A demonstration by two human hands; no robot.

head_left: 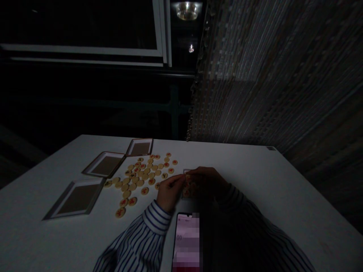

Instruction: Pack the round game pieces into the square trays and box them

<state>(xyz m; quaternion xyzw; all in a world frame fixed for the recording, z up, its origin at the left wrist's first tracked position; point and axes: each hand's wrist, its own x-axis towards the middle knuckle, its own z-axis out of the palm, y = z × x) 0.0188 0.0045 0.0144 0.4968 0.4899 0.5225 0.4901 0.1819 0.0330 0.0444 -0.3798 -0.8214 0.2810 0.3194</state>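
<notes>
Mostly, round pieces [140,175] lie loose on a white table [255,168]

The pieces are pale yellow, like little cookies. Some have red marks, a few have black marks, and lots are plain on top. They make a messy bunch left of the hands, some touching and some apart. More pieces sit in a small tray [185,170] between the hands, with red marks showing.

Three flat trays [105,165] with brown insides stand in a slanted row by the bunch. A phone [186,241] with a pink screen lies close to the person. The room is very dark. A string curtain [238,75] hangs on the right, and a window frame [163,36] is at the back.

The left hand [169,192] has its fingers bent, with the tips close together at the tray. The right hand [208,179] curls over the tray's other side, in shadow. I cannot tell if either one grips a piece.
</notes>
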